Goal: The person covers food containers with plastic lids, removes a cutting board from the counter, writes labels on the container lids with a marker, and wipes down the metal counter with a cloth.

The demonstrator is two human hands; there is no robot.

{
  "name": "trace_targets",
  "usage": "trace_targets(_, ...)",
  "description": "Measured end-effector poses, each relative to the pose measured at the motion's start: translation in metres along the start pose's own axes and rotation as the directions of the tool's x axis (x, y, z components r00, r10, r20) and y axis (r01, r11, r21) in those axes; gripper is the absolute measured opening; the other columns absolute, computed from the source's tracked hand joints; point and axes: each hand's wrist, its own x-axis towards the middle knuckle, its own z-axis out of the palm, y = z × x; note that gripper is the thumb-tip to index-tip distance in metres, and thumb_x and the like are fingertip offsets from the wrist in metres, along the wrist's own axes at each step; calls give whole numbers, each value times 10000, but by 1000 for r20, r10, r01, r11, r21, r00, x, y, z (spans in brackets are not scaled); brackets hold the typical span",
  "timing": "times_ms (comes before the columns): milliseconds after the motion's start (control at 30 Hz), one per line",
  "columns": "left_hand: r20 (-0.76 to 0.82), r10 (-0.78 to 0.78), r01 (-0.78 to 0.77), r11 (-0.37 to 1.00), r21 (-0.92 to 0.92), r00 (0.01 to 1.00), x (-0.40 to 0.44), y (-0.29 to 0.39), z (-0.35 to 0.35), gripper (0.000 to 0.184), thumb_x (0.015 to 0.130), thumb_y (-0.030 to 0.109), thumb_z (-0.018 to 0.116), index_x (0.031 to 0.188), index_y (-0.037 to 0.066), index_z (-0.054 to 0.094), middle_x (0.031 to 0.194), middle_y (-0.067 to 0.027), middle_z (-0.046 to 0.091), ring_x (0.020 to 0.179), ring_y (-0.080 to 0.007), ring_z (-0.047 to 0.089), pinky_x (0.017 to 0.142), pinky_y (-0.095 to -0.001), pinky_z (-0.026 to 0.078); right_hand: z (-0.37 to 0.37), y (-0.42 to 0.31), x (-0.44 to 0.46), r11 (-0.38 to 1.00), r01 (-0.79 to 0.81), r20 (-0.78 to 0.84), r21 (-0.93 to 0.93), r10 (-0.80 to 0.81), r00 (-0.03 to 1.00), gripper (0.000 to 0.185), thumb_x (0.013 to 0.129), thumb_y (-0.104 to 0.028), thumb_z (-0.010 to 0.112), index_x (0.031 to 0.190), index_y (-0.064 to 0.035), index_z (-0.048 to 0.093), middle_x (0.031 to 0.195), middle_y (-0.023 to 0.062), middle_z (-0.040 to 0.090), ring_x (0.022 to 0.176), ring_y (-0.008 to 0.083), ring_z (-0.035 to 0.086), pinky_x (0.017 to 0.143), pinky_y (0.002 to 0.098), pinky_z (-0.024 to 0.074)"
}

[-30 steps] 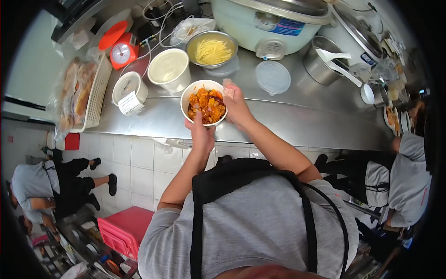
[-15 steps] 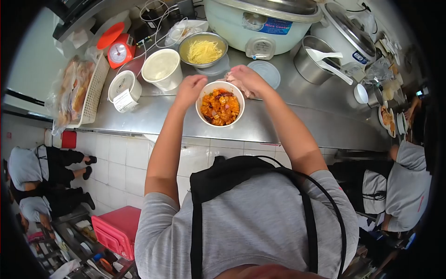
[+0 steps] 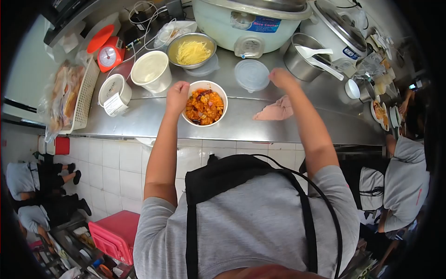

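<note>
A white round bowl (image 3: 225,106) filled with chunky orange-red food (image 3: 204,107) stands near the front of the steel counter. My left hand (image 3: 178,96) is closed at its left rim, fingers curled against the side. To the right, my right hand (image 3: 282,79) has its fingers pinched together at the right edge of a clear round plastic lid (image 3: 252,75), which lies flat on the counter. A crumpled pink cloth (image 3: 275,109) lies by my right forearm, between the bowl and the arm.
Behind the bowl are a metal bowl of yellow shreds (image 3: 192,52), white tubs (image 3: 151,72), and a large rice cooker (image 3: 253,30). A steel pot (image 3: 297,60) with white ladles stands right; a red scale (image 3: 110,55) and basket (image 3: 86,95) stand left. Co-workers (image 3: 404,181) are on both sides.
My right hand has left the bowl and moved right to the lid. The pink cloth now lies farther right and nearer the front. My left hand has moved lower along the bowl's side.
</note>
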Motion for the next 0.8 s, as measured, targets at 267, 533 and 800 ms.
trace_targets(267,-52,-73,67,991,-116,996,5,13,17,183,751,155,495,796,-12,555,702,-124,574,654,-199,539,618,-287,415,30,-17,16,896,-357,-132,262,400,907,278,730,-179,488,966,-37,530,946,177,551,881,295,537,736,355,439)
trace_targets(533,104,94,-58,950,-306,990,-38,93,35,230,751,205,526,875,12,539,787,-80,529,577,-148,484,535,-247,386,8,-29,-40,228,-46,-54,973,415,908,192,721,-95,426,901,-31,410,612,72,468,409,138,444,332,264,388)
trace_targets(800,610,-135,475,763,-439,781,-35,134,66,318,825,330,391,856,35,505,668,-38,533,521,-105,491,428,-199,346,13,-46,-91,467,118,-236,876,203,950,196,731,-105,469,888,-9,401,643,69,467,528,133,497,432,252,406)
